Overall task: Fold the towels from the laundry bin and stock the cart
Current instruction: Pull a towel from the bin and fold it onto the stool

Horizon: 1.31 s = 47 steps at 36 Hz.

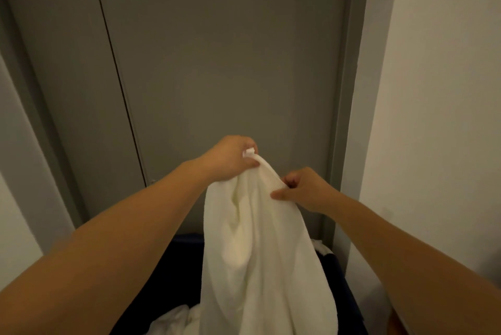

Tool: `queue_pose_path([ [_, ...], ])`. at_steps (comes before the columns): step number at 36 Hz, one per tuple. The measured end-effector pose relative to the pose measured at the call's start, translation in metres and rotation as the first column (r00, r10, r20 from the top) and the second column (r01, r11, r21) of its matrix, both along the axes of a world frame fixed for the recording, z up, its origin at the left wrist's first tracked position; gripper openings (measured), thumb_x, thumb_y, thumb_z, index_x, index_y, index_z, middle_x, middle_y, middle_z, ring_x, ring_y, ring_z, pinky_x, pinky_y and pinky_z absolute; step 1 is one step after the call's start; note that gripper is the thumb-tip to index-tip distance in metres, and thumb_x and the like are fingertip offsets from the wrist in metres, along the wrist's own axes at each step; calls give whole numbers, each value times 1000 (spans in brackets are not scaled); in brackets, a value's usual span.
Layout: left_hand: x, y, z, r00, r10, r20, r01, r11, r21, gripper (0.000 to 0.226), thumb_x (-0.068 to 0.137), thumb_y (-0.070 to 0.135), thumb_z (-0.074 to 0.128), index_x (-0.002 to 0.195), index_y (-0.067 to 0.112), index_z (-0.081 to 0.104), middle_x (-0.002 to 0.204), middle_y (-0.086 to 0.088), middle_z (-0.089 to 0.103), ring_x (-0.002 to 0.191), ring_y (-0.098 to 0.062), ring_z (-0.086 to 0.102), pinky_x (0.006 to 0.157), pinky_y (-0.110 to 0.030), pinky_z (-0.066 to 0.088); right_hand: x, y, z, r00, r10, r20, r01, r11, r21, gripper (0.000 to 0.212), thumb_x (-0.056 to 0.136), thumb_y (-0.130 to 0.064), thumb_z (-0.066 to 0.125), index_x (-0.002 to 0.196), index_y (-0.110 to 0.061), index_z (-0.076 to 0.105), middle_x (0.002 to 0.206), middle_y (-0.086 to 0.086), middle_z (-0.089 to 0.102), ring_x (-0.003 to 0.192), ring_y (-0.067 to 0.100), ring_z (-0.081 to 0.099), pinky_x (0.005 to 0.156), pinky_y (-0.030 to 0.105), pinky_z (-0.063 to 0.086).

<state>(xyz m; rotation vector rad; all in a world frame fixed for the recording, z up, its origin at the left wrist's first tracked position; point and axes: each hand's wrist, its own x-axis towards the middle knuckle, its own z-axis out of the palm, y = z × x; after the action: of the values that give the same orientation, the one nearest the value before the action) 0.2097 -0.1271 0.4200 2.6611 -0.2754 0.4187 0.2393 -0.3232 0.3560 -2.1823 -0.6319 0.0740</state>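
Note:
A white towel (pixel 257 253) hangs in front of me, held up by its top edge. My left hand (pixel 230 158) grips one corner of it, with a small bit of cloth sticking out above the fingers. My right hand (pixel 301 189) pinches the same edge a little lower and to the right. The towel's lower part drops into a dark blue laundry bin (pixel 344 280) below. More white towels (pixel 173 321) lie crumpled inside the bin.
A grey double door (pixel 217 63) stands close ahead, its frame (pixel 344 117) on the right. A white wall (pixel 439 90) runs along the right side, another one along the left edge. The cart is out of view.

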Motion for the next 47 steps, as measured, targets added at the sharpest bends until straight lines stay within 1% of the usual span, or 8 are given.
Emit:
queue_pose_path([
  [4, 3, 5, 16, 994, 52, 95, -56, 998, 40, 8, 91, 26, 64, 96, 19, 61, 90, 1, 52, 80, -19, 52, 60, -26, 34, 3, -5, -14, 999, -4, -44, 4, 1000, 11, 14, 78, -35, 76, 75, -23, 69, 87, 8, 70, 83, 24, 67, 78, 30, 55],
  [8, 4, 16, 28, 981, 102, 166, -117, 989, 85, 18, 92, 27, 62, 106, 15, 63, 96, 1, 51, 90, -21, 50, 73, -25, 33, 5, -10, -25, 990, -23, -137, 17, 999, -43, 20, 76, -37, 76, 74, -19, 69, 78, -2, 67, 76, 14, 64, 70, 22, 51],
  [12, 4, 26, 34, 969, 149, 198, -166, 983, 73, 17, 94, 27, 59, 106, 15, 64, 99, -1, 54, 87, -19, 48, 74, -26, 35, 7, -13, -37, 987, -8, -160, -2, 998, -61, 15, 76, -35, 77, 70, -25, 69, 74, -7, 67, 73, 10, 64, 68, 21, 52],
  [18, 7, 40, 45, 952, 192, 239, -211, 976, 59, 15, 93, 27, 60, 103, 17, 64, 99, -1, 56, 87, -19, 49, 75, -26, 36, 12, -11, -52, 990, -10, -142, -5, 994, -105, 25, 73, -36, 81, 72, -12, 72, 78, 12, 66, 72, 17, 62, 73, 31, 54],
  [24, 12, 62, 52, 930, 260, 261, -272, 962, 9, 13, 92, 30, 61, 100, 20, 63, 97, 0, 54, 88, -21, 51, 74, -29, 38, 17, -21, -64, 983, -5, -183, -8, 997, -73, 16, 74, -35, 80, 70, -22, 72, 74, -2, 68, 76, 15, 66, 73, 28, 56],
  [34, 18, 86, 48, 896, 351, 274, -349, 935, -58, 17, 93, 27, 61, 106, 16, 63, 96, -2, 56, 91, -25, 54, 75, -30, 39, 33, -38, -64, 983, -95, -159, 72, 986, -149, 28, 75, -39, 78, 97, -21, 75, 92, -7, 67, 86, 12, 61, 77, 24, 46],
  [41, 17, 99, 47, 871, 424, 249, -422, 904, -64, 22, 94, 26, 59, 111, 13, 62, 104, -10, 59, 95, -30, 57, 74, -31, 39, 39, -52, -64, 979, -116, -165, 80, 975, -208, 13, 78, -37, 75, 75, -26, 69, 83, -6, 67, 80, 11, 64, 72, 16, 48],
  [47, 19, 109, 45, 857, 444, 260, -442, 894, -70, 24, 94, 28, 59, 112, 13, 63, 107, -12, 62, 95, -30, 57, 74, -31, 40, 39, -56, -67, 980, -122, -157, 83, 969, -232, 16, 79, -34, 76, 74, -20, 69, 77, -5, 67, 73, 9, 64, 62, 10, 45],
])
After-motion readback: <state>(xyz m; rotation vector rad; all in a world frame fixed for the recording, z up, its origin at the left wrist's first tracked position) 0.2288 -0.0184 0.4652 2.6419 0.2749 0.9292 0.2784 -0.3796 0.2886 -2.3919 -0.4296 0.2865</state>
